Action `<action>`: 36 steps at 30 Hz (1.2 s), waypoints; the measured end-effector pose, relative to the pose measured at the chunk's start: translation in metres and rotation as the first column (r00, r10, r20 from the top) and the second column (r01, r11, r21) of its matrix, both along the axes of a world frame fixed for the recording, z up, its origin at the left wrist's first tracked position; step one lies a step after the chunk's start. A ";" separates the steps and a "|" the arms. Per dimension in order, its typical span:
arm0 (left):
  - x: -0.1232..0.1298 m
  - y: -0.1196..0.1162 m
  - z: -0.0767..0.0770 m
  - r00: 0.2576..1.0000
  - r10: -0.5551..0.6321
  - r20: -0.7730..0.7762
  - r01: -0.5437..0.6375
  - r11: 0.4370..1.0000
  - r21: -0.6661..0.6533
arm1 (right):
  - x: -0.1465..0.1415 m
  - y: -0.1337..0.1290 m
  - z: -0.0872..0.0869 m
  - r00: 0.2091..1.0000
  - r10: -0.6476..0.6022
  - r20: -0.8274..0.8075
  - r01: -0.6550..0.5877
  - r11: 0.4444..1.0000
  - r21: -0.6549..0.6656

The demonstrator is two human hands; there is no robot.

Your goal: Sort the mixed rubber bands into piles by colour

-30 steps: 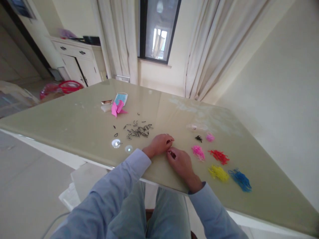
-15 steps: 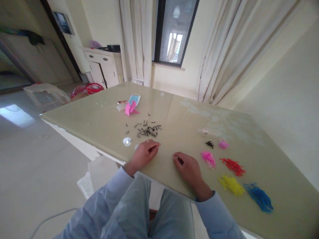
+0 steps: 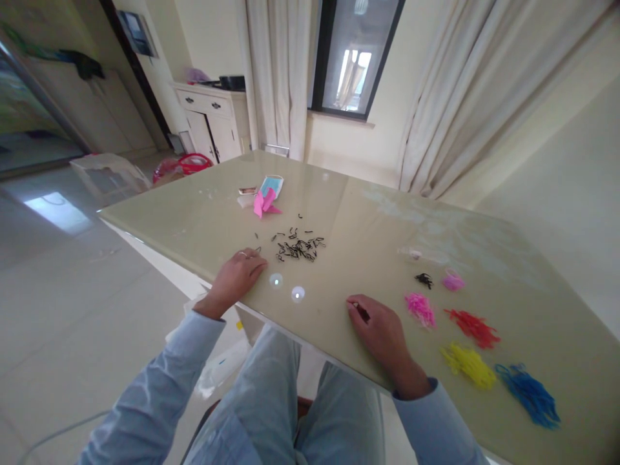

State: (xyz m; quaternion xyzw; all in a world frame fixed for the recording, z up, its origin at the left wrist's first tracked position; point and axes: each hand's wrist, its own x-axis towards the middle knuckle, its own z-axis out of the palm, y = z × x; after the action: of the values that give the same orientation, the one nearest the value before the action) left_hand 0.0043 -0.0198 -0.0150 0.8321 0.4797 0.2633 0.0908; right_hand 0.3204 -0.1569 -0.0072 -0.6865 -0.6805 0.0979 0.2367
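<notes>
My left hand (image 3: 239, 274) rests on the near left edge of the table, palm down, fingers loosely stretched and lowered onto the glass top. One loose black rubber band (image 3: 258, 249) lies right by its fingertips. Just beyond and to the right is a scattered heap of small black rubber bands (image 3: 299, 249). My right hand (image 3: 380, 330) lies on the table with curled fingers, thumb pressed against the index finger; whatever may be in it is hidden. Beside it is a pink rubber band pile (image 3: 420, 310).
Farther right are piles of red bands (image 3: 472, 327), yellow bands (image 3: 469, 366), blue bands (image 3: 529, 395) and black bands (image 3: 425, 280), plus a purple-pink bundle (image 3: 453, 280). Pink paper (image 3: 264, 203) and a blue face mask (image 3: 271, 186) lie at the far left. The table (image 3: 358, 226) has a glossy top.
My left hand has moved left, from in front of the black heap to the stray bands beside it. My right hand keeps its place and its curled shape. The view has shifted slightly.
</notes>
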 end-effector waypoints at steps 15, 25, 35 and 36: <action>0.064 -0.045 0.034 0.224 0.377 0.899 0.475 0.763 -0.439 | -0.001 0.000 -0.001 1.000 -0.013 0.000 0.013 1.000 -0.004; 0.131 -0.070 0.053 0.102 0.450 0.887 0.672 0.626 -0.395 | -0.005 0.000 0.005 1.000 -0.012 -0.004 0.012 1.000 -0.027; 0.173 -0.078 0.058 0.113 0.402 0.909 0.680 0.636 -0.366 | -0.009 -0.001 0.010 0.996 -0.005 0.088 0.009 0.999 -0.043; 0.176 -0.079 0.058 0.116 0.404 0.907 0.686 0.628 -0.367 | -0.010 -0.001 0.009 0.995 0.000 0.099 0.005 0.999 -0.046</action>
State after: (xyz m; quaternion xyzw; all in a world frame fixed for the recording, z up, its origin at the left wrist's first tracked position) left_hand 0.1801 -0.0988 0.0431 0.3608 0.2531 0.4984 0.7465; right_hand 0.3108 -0.1580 0.0022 -0.6968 -0.6881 0.0792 0.1867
